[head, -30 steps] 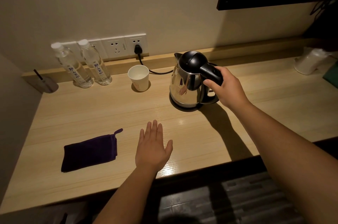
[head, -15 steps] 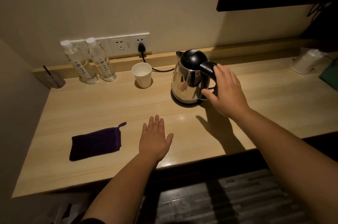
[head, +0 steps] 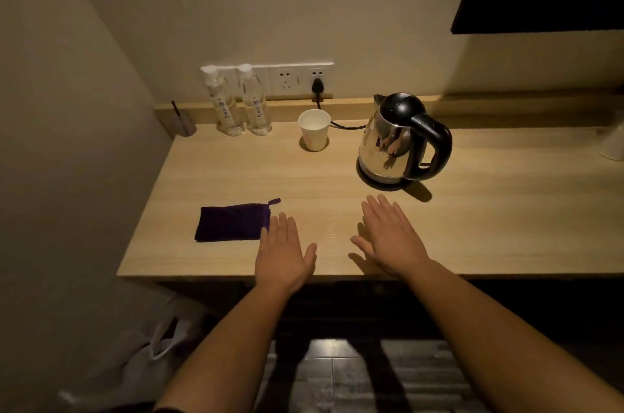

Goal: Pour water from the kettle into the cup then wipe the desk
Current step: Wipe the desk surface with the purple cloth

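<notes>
A steel kettle with a black lid and handle stands upright on its base at the back of the wooden desk. To its left a white paper cup stands upright near the wall. A dark purple cloth lies folded flat near the desk's front left. My left hand rests flat and open at the front edge, just right of the cloth. Beside it, my right hand lies flat and open in front of the kettle, holding nothing.
Two water bottles stand against the wall under a socket strip, where the kettle's black cord is plugged in. A small grey holder sits in the back left corner. A white object is at the right edge.
My right hand let go of the kettle's handle and came back to lie flat on the desk. The view pulled back and shifted left; my left hand stayed flat.
</notes>
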